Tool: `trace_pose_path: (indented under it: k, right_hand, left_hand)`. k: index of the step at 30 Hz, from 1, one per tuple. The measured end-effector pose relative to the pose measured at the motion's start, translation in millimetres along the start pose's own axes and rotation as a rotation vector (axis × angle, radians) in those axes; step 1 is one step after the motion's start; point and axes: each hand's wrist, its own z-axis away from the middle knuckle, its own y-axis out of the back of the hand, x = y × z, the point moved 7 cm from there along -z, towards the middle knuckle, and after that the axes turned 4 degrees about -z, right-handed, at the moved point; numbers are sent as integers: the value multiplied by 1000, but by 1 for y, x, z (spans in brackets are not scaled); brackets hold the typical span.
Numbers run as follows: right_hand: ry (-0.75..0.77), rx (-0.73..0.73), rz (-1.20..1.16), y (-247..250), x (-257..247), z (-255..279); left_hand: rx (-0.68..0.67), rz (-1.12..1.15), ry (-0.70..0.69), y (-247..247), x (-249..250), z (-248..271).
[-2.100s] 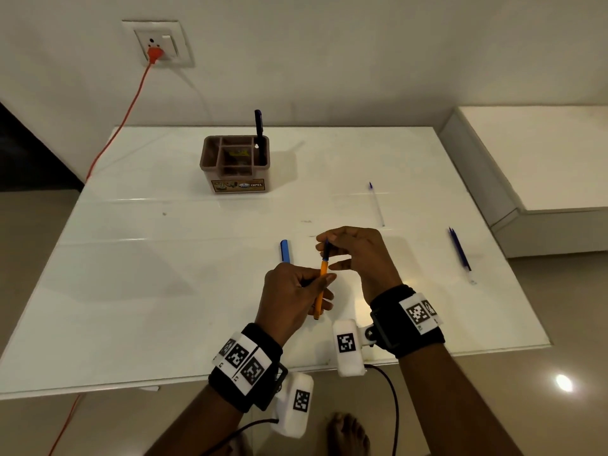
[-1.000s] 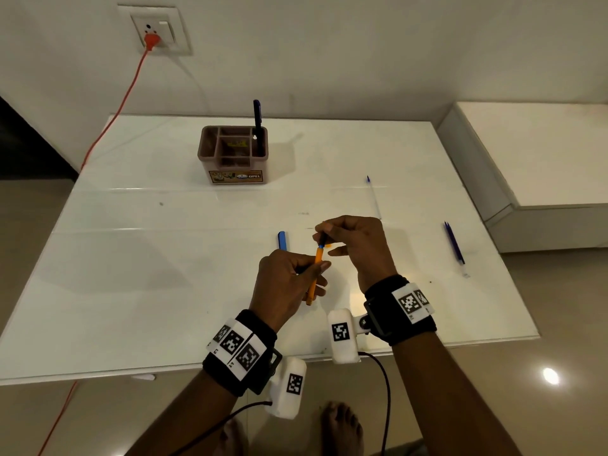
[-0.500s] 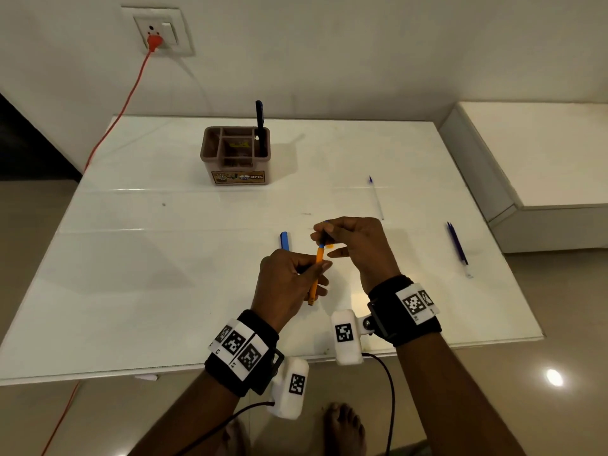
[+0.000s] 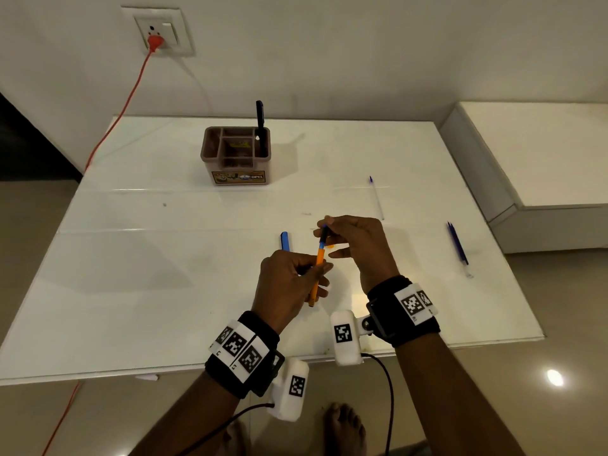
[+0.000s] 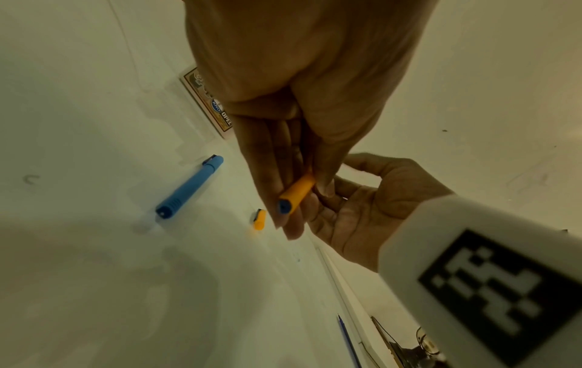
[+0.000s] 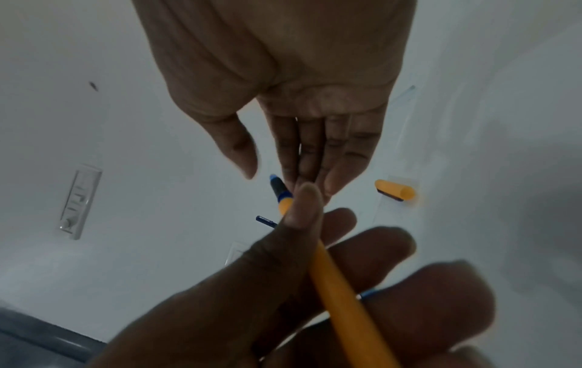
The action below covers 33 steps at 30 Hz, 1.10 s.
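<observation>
Pen (image 4: 319, 256), frame centre: light, stiff, slick plastic. L hand (image 4: 286, 287) grip clamped mid-barrel, best spot. R hand (image 4: 362, 248) fingers at nib end, pinch unclear.

White table (image 4: 148, 274): organizer (image 4: 235, 174), pens (image 4: 457, 243), orange cap (image 6: 395, 190)

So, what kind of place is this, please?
Probably a room in a home, set up as a simple writing desk: a white table against a plain wall, a brown pen organizer on it, and a wall socket with an orange plug.
</observation>
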Motion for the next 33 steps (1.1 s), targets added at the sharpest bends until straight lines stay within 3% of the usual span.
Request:
trace_pose_path:
  k: [6,20,23,28,33]
  right_hand:
    - [48,83,64,4,0,0]
    - [96,257,-85,43,-6,-10]
    - [39,307,46,55,-1,-26]
    - [-98,271,399,51,28,-53]
    - [-177,313,437,52,42,-65]
  left_hand:
    - [7,34,-15,2,3,2]
    - [-56,38,-32,1,7,7]
    - [-30,63,-23,6,5,5]
    - [19,98,-9,16,3,3]
    - [29,167,3,20,5,1]
